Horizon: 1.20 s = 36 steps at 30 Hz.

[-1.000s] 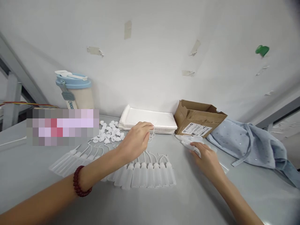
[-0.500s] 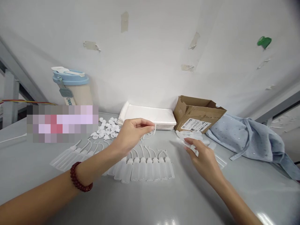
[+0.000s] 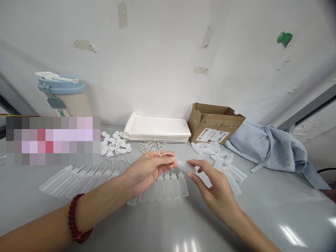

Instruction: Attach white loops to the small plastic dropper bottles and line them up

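Observation:
My left hand (image 3: 150,168) pinches a thin white strap (image 3: 168,153), which curves over its fingertips. Between thumb and fingers, my right hand (image 3: 214,183) grips a small translucent plastic bottle (image 3: 187,167). The bottle lies tilted, its neck against the strap at my left fingertips; whether the strap is around the neck is hard to make out. Below lie bottles with straps (image 3: 168,187) in a row, partly hidden by my left hand. More such bottles (image 3: 65,182) lie to the left. Loose straps (image 3: 150,146) are piled behind my left hand, and bare bottles (image 3: 235,171) lie right of my right hand.
White caps (image 3: 114,143) are heaped at the back left. A stack of white envelopes (image 3: 160,126) and an open cardboard box (image 3: 215,122) stand against the wall. Blue cloth (image 3: 270,150) lies at right, a blue-lidded tumbler (image 3: 75,101) at left beside a pixelated patch.
My left hand has come down and nearer with the strap. My right hand has brought a bottle from the loose pile leftward to meet it. The view has shifted slightly right.

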Each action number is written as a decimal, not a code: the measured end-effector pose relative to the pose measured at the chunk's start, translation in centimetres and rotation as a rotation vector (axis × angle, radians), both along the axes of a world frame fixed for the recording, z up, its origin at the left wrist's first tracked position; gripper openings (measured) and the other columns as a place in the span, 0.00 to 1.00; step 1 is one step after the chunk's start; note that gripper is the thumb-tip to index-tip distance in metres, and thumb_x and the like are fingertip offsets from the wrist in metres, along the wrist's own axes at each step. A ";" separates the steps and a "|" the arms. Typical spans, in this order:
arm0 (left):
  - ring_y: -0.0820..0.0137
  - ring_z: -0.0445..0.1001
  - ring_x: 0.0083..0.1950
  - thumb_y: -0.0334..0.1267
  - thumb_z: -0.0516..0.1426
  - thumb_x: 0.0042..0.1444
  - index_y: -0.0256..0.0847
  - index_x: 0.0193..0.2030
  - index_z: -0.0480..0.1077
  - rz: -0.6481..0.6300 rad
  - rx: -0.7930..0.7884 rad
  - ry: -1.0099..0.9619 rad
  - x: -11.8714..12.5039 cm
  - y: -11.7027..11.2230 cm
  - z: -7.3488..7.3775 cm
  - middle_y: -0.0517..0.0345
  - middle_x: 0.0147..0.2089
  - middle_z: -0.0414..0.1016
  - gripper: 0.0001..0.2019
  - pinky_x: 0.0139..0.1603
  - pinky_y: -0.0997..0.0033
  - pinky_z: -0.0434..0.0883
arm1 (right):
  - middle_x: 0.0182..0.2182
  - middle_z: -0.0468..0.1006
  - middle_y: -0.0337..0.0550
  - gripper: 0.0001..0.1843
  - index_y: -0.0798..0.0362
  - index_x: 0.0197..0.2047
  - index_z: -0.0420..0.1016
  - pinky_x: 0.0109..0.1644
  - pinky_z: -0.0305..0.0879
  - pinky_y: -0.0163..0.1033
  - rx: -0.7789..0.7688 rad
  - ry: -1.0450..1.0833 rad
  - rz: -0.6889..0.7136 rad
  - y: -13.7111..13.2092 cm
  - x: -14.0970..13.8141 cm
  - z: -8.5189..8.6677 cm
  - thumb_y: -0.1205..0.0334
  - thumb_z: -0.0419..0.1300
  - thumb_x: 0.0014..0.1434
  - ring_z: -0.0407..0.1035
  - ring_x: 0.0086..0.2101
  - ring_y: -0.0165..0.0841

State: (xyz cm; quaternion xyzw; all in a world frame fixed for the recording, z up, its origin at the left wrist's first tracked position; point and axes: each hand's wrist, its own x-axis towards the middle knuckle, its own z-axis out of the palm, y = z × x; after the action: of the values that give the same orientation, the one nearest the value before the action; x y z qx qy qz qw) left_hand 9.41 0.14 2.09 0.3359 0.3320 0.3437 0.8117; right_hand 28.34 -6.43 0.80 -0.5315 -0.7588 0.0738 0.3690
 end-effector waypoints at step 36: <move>0.69 0.70 0.39 0.42 0.59 0.53 0.40 0.37 0.77 -0.084 0.391 0.311 0.6 -1.6 0.3 0.57 0.35 0.75 0.10 0.46 0.67 0.64 | 0.30 0.79 0.41 0.09 0.52 0.40 0.73 0.35 0.68 0.37 -0.206 0.265 -0.041 -0.3 -0.8 -0.1 0.59 0.56 0.59 0.70 0.29 0.32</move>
State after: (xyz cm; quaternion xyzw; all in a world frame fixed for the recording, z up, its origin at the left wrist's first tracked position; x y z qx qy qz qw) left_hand 10.06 -1.46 2.35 0.5487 0.3659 0.3117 0.6841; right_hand 27.51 -6.68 0.71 -0.5674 -0.6811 0.2133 0.4107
